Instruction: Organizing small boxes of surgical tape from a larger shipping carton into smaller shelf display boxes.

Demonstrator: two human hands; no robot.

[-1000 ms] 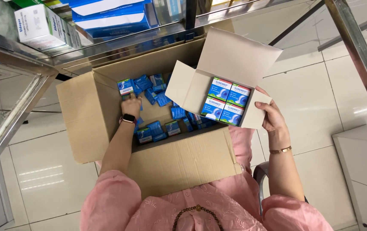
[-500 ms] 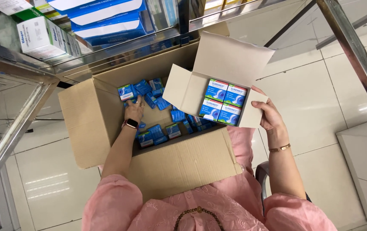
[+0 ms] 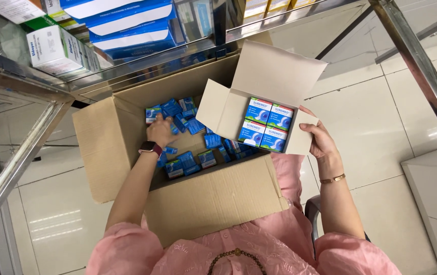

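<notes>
Step in hand: packets being gathered. Left hand (image 3: 160, 130), fingers curled, is laid on small blue packets (image 3: 185, 162) loose inside the large cardboard carton (image 3: 213, 198). Right hand (image 3: 321, 140) is clamped on the small open box (image 3: 228, 109), four packets seated, held over the carton's right edge. Next judged: one packet pinched and lifted.

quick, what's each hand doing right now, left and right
Left hand: down in the large cardboard box, on the loose blue packets; grip cannot be told.
Right hand: closed on the small open carton, holding it up.
</notes>
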